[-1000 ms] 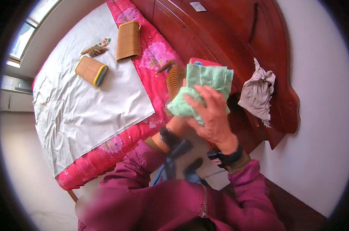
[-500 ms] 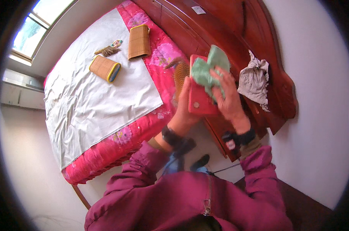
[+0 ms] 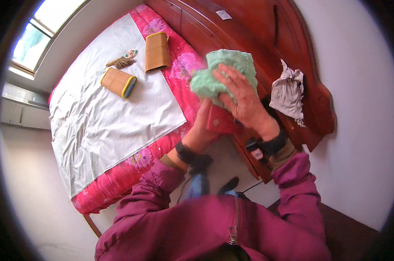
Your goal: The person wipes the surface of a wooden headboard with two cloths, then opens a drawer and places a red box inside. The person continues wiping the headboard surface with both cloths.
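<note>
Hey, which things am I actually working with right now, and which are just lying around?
In hand:
- green cloth, under the right hand
- red object, held in the left hand

Lying about:
- nearer brown case
- farther brown case
- small tufted brown item
- grey rag
- white slip

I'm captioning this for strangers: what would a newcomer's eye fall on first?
Probably the pale green cloth right of centre, under the right hand, partly covering a red boxy object in the left hand. Next, likely the white sheet over the bright pink floral quilt at left.
</note>
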Available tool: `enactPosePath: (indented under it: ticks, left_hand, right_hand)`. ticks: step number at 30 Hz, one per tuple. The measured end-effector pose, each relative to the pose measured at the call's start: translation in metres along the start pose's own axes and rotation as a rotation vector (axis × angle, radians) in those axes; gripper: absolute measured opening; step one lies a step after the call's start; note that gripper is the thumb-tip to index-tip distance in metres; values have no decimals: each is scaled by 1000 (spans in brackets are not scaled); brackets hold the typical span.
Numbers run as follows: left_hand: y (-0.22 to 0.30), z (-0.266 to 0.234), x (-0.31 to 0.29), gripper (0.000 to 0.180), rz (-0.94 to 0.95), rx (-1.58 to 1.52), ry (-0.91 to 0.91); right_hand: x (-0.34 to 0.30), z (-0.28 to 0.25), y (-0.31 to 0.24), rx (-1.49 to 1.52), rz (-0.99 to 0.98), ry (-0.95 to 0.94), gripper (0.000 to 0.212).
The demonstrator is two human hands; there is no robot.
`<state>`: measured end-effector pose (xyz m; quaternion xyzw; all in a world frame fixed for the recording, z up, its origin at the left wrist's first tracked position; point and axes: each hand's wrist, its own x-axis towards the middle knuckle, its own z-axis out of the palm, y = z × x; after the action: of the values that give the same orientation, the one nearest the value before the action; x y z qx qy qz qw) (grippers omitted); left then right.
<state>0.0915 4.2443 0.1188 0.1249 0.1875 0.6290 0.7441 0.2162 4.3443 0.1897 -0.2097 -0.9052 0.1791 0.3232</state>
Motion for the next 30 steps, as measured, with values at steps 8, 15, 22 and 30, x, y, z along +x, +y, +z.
enactPosePath:
  ticks: [8,15,22,30]
  left_hand:
    - [26,38,6,65,285,394,-48]
    - [48,21,38,77,107,-105,-93]
    - [30,-1,64,85,18,-457,-440]
    - [-76,-161,49,84,-232,-225,4]
  right_hand:
    - [-32,9,-8,29,171,94,56]
    - [-97,41,-46,144,239,-40,47]
    - [-233,67,-7,1000,822,-281,59]
    - [-425,260,103,934,1254,389,52]
